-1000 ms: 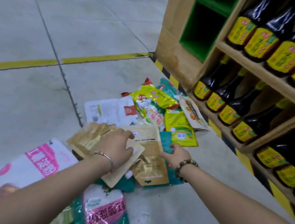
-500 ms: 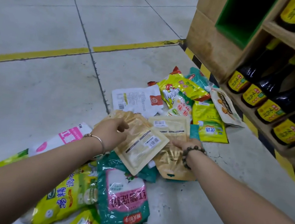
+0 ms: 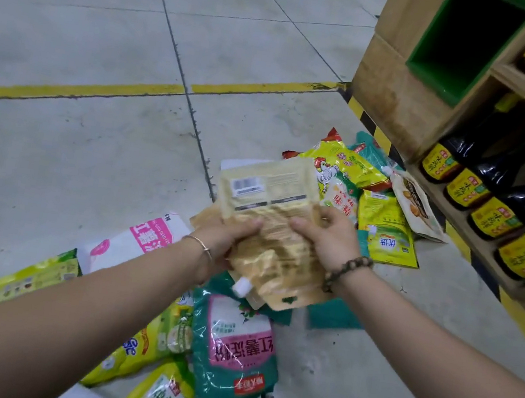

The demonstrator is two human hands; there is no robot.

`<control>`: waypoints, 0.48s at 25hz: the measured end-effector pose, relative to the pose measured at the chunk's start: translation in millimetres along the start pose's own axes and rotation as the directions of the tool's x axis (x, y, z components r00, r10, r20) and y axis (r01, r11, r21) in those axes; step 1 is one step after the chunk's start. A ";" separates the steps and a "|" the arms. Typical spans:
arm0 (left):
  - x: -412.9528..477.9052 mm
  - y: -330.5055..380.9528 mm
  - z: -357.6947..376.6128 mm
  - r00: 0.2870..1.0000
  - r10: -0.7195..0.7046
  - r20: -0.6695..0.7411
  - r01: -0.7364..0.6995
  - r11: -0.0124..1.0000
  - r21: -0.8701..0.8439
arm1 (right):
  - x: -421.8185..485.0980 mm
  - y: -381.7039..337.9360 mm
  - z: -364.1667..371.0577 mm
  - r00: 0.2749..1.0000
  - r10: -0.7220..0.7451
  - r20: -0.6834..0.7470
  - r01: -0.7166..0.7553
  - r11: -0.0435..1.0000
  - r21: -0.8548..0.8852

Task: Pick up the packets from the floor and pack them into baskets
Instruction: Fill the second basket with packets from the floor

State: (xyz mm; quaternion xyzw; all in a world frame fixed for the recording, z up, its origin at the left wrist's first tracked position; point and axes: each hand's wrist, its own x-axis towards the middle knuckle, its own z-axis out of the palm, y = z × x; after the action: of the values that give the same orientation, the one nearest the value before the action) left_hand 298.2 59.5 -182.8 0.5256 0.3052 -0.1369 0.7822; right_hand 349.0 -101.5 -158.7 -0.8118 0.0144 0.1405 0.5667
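Both hands hold a stack of gold-beige packets [image 3: 271,220] lifted above the floor. My left hand [image 3: 225,240] grips the stack's left side, and my right hand [image 3: 330,235] grips its right side. The top packet shows a barcode label, and a white spout cap sticks out at the stack's lower edge. Under the stack, more packets lie on the floor: a teal and pink packet [image 3: 232,356], a white and pink packet [image 3: 140,239], yellow-green packets [image 3: 388,230] and a chicken-print yellow packet [image 3: 340,166]. No basket is in view.
A wooden shelf unit [image 3: 400,93] stands at the right with rows of dark sauce bottles [image 3: 489,203] bearing yellow labels. Yellow and black hazard tape runs along its base. A yellow line [image 3: 100,91] crosses the grey concrete floor. Yellow packets [image 3: 5,287] lie at the lower left.
Both hands have gathered the gold-beige packets together and lifted them off the floor as one stack. The camera has tilted down and closer.
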 end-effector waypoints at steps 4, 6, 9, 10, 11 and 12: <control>-3.9 2.6 -3.0 0.951 0.149 -0.271 -0.144 0.989 0.038 | 25.7 14.5 27.8 0.999 -0.013 0.033 0.015 0.999 -0.047; -0.8 5.0 -20.2 0.919 0.176 -0.353 -0.148 0.983 0.104 | 47.6 21.9 31.8 1.000 0.007 0.013 -0.003 0.967 -0.255; 6.4 -0.2 -48.3 0.881 0.149 -0.450 -0.095 0.986 0.139 | 64.8 36.3 46.7 0.993 0.048 0.109 0.038 0.740 -0.672; 9.4 -2.4 -56.3 0.867 0.140 -0.478 -0.081 0.987 0.141 | 66.3 40.4 54.7 0.990 0.061 0.129 0.059 0.650 -0.758; 11.5 -4.2 -61.8 0.855 0.132 -0.503 -0.069 0.988 0.141 | 68.2 43.6 61.6 0.989 0.071 0.130 0.065 0.580 -0.812; 15.7 -6.8 -66.8 0.845 0.126 -0.520 -0.058 0.988 0.144 | 71.8 45.8 66.5 0.988 0.101 0.117 0.043 0.549 -0.835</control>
State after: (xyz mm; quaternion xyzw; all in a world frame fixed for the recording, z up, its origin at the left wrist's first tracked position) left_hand 284.4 118.8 -215.0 0.6039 0.4736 0.0320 0.6402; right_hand 395.4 -46.6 -239.3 -0.9698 -0.0835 0.2010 0.1102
